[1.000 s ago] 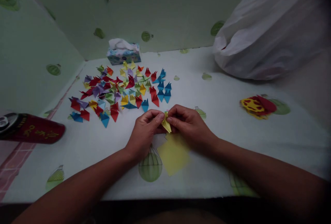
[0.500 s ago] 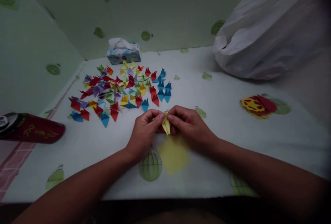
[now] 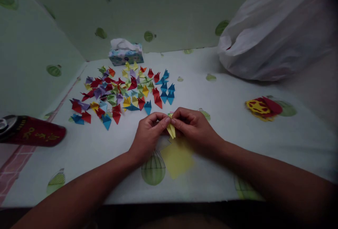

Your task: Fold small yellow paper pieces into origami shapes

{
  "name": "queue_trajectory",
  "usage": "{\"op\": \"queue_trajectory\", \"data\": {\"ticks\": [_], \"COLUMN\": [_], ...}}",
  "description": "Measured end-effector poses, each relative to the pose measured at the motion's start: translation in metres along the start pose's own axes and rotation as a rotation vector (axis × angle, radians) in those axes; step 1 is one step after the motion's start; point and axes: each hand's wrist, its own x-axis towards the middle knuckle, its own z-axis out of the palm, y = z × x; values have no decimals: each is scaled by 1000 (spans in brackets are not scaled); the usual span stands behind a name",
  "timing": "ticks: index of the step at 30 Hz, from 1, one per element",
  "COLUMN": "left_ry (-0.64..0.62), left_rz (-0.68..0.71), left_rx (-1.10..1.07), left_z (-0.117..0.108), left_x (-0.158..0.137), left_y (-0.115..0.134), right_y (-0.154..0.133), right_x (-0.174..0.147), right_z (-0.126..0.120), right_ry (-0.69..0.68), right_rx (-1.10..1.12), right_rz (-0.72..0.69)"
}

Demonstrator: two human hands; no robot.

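Between my two hands is a small piece of folded yellow origami paper point(image 3: 171, 130), with two narrow points hanging downward. My left hand point(image 3: 150, 130) pinches its upper left side between thumb and forefinger. From the other side my right hand point(image 3: 192, 125) grips it the same way, thumbs almost touching. Its upper part is mostly hidden by the fingers. Below the hands, a flat square of yellow paper point(image 3: 177, 160) lies on the table. Beyond them spreads a group of folded paper cranes point(image 3: 148, 107) in red, blue, yellow, green and purple.
A dark red can point(image 3: 34, 130) stands at the left edge. Behind the cranes is a tissue box point(image 3: 126, 57) against the wall. A big white plastic bag point(image 3: 266, 45) fills the back right, with red and yellow cut-out pieces point(image 3: 260, 107) in front of it.
The folded yellow paper has shifted very slightly right and its points have tilted a little. Both hands keep their pinch on it.
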Motion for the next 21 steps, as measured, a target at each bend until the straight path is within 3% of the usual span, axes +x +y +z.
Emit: {"op": "queue_trajectory", "data": {"ticks": [9,21], "left_ry": [45,-15], "left_rz": [22,-52], "left_rx": [106,-104], "left_z": [0,0], "left_x": [0,1], "left_y": [5,1], "right_y": [-5,-4], "right_x": [-1,-1], "right_z": [-1,-1], "right_ry": [-66,-48], "right_rx": [32,2], "right_rz": [63,22]}}
